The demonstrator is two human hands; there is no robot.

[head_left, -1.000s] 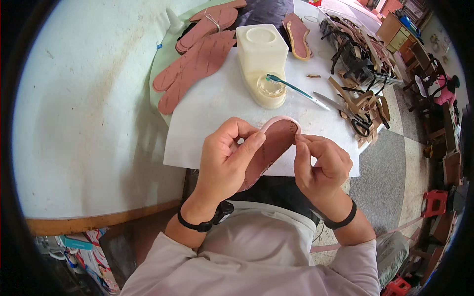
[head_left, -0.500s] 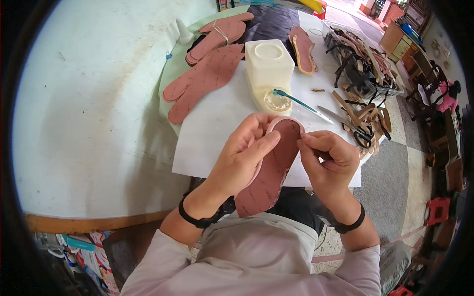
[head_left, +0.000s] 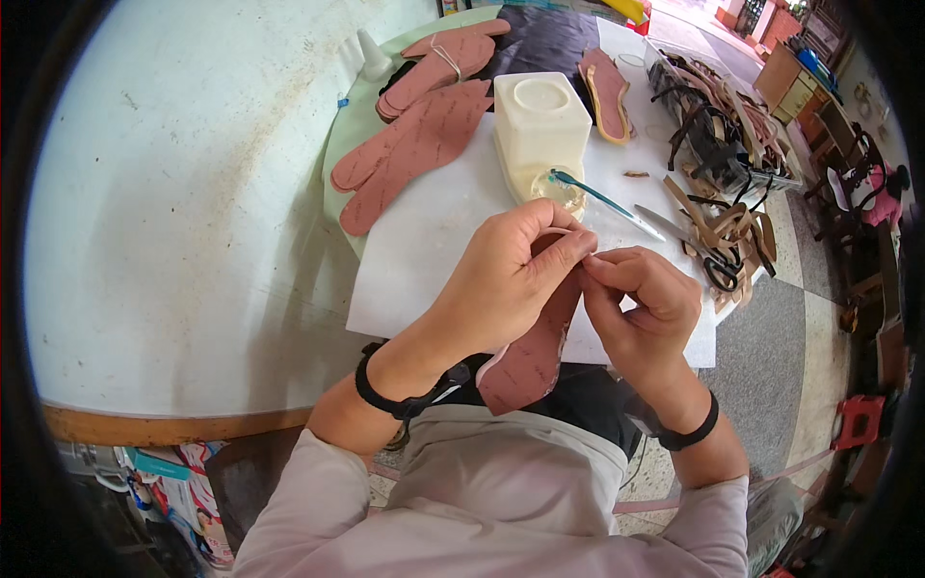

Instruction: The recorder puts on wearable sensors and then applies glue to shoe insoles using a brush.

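Observation:
A reddish-brown insole (head_left: 528, 371) is held up over the near edge of the table, its narrower end pointing away from me. A pale pink edging strip (head_left: 489, 364) runs along its left side and round the far end. My left hand (head_left: 511, 270) grips the insole at that end, thumb on top, hiding much of it. My right hand (head_left: 644, 299) is closed in a pinch on the strip at the right edge, close to the left thumb. The fingertips cover the exact pinch point.
Beyond my hands stands a cream plastic container (head_left: 541, 120) with a teal-and-white toothbrush (head_left: 607, 204) resting in its opening. More insoles (head_left: 414, 159) lie at left. Black-handled scissors (head_left: 718, 273) and strap scraps (head_left: 747, 236) lie at right, near a box of straps (head_left: 718, 120).
My left hand has moved right across the insole's far end, its thumb now by the right fingertips. The insole has shifted slightly and is more covered. My right hand keeps its pinch.

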